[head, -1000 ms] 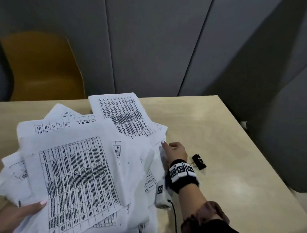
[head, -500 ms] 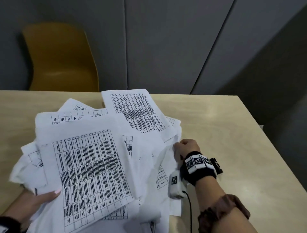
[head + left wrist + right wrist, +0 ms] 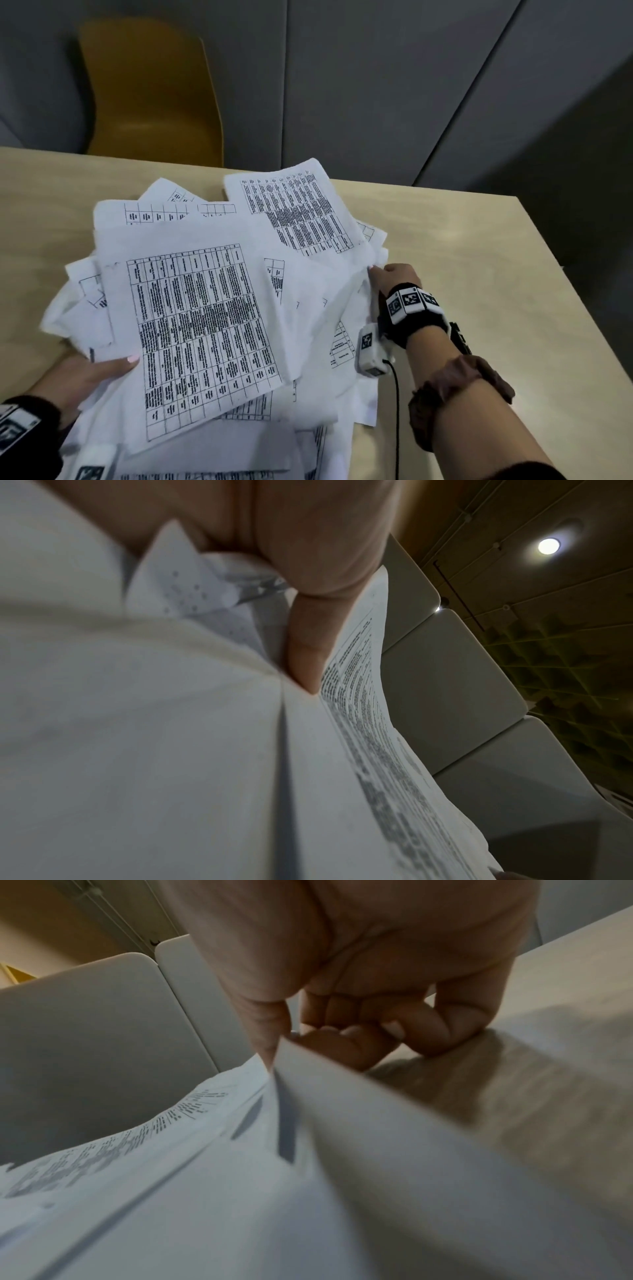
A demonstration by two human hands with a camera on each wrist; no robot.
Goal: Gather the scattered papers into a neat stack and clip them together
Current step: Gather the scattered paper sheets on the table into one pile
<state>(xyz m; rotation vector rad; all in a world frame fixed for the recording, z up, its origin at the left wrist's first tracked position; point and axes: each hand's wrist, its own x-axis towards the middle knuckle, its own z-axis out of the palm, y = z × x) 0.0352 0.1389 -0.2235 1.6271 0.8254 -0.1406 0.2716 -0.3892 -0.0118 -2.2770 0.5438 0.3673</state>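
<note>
free: bare table right of papers | obstacle: yellow chair behind far edge

My head view looks down on the papers; both wrist views sit close against their edges.

I can't see most of my left hand: only the thumb lies on top of the papers, the fingers are under the sheets. The pile runs off the head view's bottom edge, so its near end is cut away. The print on the sheets is too small to read. My right hand pinches a sheet edge; which sheets it holds I cannot tell. A black thing shows beyond my right wrist, mostly hidden. Both wrist views are blurred.
</note>
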